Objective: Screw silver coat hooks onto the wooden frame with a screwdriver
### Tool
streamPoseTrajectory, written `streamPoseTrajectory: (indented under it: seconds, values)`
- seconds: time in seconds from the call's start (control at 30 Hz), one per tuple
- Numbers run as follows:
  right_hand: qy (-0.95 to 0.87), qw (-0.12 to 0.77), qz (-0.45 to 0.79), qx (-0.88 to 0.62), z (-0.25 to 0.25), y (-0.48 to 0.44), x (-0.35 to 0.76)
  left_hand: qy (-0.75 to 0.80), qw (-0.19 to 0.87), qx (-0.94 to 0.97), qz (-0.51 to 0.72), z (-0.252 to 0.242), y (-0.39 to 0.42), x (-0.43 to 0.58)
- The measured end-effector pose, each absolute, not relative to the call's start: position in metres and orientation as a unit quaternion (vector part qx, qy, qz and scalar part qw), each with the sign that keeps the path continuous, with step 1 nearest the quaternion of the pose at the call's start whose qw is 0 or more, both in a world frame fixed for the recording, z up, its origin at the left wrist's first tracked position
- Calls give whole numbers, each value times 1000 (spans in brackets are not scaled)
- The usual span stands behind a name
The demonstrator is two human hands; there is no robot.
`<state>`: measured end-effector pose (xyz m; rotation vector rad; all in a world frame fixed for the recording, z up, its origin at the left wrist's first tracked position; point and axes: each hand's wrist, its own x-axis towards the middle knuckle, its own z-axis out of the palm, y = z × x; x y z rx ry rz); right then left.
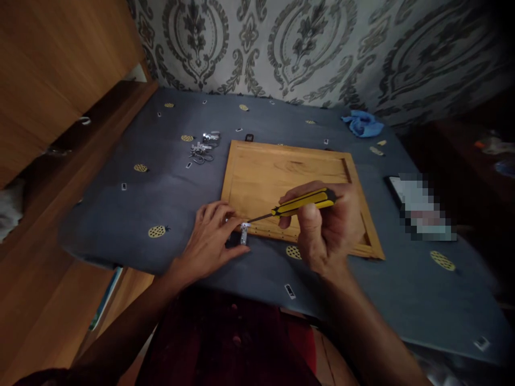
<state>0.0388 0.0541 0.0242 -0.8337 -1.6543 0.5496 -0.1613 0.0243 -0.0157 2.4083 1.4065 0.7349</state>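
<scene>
A wooden panel with a raised frame [374, 238] lies flat on the cloth. At its near left corner sits a small metal hinge [244, 234], jutting past the panel's near edge. My left hand [213, 236] steadies this hinge, its index finger at the upper end and the thumb beside the lower end. In my right hand [332, 230] is a yellow and black screwdriver [303, 203], gripped by the handle and slanting down to the left. Its tip meets the upper end of the hinge; any screw there is too small to make out.
More metal hinges and fittings [204, 147] lie left of the panel on the grey pineapple-print cloth [161, 187]. A small dark piece [249, 138] is behind the panel. A crumpled blue cloth or bag [363, 124] and a phone [420, 209] are to the right. Wooden cabinets [60, 69] border the left.
</scene>
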Motion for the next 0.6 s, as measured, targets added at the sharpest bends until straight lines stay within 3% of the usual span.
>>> streamPoseTrajectory:
  seconds: [0.23,0.6]
  values:
    - [-759,493,233,-355,16,54,43,481,115,830,256,-20,25,-162]
    - [-770,491,216,-344,15,55,41,482,109,833,251,-21,25,-162]
